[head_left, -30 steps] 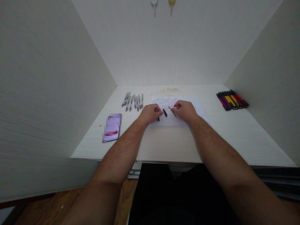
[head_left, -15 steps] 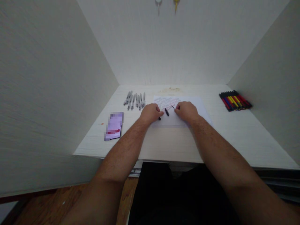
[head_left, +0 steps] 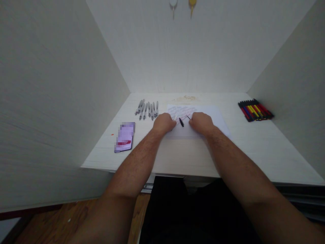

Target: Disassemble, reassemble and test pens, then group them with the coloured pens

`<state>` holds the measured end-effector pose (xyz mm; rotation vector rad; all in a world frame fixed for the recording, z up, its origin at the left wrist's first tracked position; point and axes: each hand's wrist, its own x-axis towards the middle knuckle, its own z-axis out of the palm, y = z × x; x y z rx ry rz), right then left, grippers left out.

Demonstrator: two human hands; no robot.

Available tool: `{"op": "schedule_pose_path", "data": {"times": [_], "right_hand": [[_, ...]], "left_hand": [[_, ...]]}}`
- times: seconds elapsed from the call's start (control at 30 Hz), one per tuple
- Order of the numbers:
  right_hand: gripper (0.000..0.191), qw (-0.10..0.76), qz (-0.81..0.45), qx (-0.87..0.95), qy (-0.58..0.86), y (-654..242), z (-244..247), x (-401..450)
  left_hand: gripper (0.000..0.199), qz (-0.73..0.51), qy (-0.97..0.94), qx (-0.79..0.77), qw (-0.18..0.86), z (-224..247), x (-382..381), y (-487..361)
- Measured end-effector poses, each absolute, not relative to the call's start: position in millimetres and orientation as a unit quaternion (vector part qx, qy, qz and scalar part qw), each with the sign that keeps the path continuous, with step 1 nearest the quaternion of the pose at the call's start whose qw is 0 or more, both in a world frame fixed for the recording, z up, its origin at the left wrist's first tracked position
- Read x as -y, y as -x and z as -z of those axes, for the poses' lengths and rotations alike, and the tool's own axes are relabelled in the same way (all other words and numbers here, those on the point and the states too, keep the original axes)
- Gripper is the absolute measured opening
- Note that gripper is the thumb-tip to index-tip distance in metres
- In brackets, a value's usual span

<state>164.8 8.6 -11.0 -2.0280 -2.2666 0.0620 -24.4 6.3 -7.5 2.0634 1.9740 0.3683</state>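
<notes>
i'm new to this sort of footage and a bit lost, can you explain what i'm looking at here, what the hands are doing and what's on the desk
No machine here: these are a person's bare hands, filmed by one head-worn camera looking forward and down.

On the white desk lies white paper with scribbled marks. A short black tapered piece rests on it between the hands. The right hand holds a thin dark rod in its fingers. The left hand seems to pinch a slim pale piece, mostly hidden.

At left are greyish see-through pens and a phone with a lilac screen; at far right, a row of black-ended red, yellow and blue pens.
</notes>
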Motion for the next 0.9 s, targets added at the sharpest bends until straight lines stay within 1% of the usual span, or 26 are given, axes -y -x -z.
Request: {"op": "schedule_pose_path", "data": {"times": [0.23, 0.4, 0.53, 0.63, 0.7, 0.77, 0.83, 0.9], "right_hand": [[0.029, 0.12, -0.048, 0.712, 0.69, -173.4, 11.9, -7.1], [0.025, 0.116, -0.052, 0.717, 0.686, -170.9, 10.5, -4.9], [0.024, 0.114, -0.059, 0.718, 0.685, -170.5, 10.9, -4.4], [0.022, 0.134, -0.062, 0.711, 0.688, -171.2, 12.1, -5.6], [0.018, 0.177, -0.081, 0.7, 0.687, -171.8, 12.5, -7.3], [0.013, 0.243, -0.128, 0.688, 0.672, -172.5, 12.7, -9.3], [0.011, 0.312, -0.181, 0.675, 0.644, -173.6, 13.2, -11.4], [0.012, 0.363, -0.214, 0.662, 0.62, -175.0, 14.7, -13.2]], "left_hand": [[0.016, -0.156, -0.701, -0.684, 0.127, 10.1, -7.7, 30.6], [0.026, -0.153, -0.702, -0.685, 0.121, 8.2, -4.0, 26.6], [0.027, -0.143, -0.703, -0.687, 0.117, 7.4, -3.1, 24.3], [0.026, -0.15, -0.704, -0.684, 0.114, 8.1, -2.9, 24.2], [0.026, -0.151, -0.707, -0.681, 0.117, 8.5, -2.7, 24.4], [0.025, -0.15, -0.708, -0.679, 0.12, 8.8, -2.6, 24.7], [0.025, -0.152, -0.709, -0.678, 0.123, 9.4, -2.9, 25.3], [0.024, -0.156, -0.71, -0.675, 0.125, 10.3, -3.5, 26.0]]}}
